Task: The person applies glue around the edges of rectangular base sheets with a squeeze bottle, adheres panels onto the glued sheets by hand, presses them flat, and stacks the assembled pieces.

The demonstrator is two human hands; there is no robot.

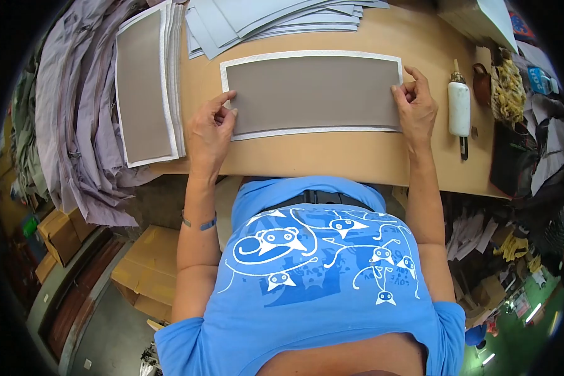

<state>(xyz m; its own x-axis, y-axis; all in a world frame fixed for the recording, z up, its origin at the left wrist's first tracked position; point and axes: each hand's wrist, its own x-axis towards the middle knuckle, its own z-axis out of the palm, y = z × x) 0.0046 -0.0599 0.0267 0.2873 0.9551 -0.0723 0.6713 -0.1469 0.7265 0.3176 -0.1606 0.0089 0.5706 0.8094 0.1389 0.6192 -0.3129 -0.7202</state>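
the left edge of a grey-brown panel with a white border (313,93) is touched by the left hand (212,128); the forefinger and thumb tips are set slightly apart there. the right edge is touched by the thumb of the right hand (418,108), with the forefinger raised and the other fingers curled. whether the edges are clamped cannot be told, as the undersides are hidden. the panel is positioned lengthwise between the hands, over the tabletop (332,158), in front of the blue shirt (332,319).

to the left of the panel, a stack of similar panels (145,88) is placed upright in orientation, beside draped mauve fabric (75,119). beyond the panel, pale grey sheets (276,17) are overlapped. to the right of the right hand, a white bottle (459,109) is laid; farther right, a bundle of yellowish strands (509,94) is located. below the tabletop, at left, a cardboard box (149,263) is seen.
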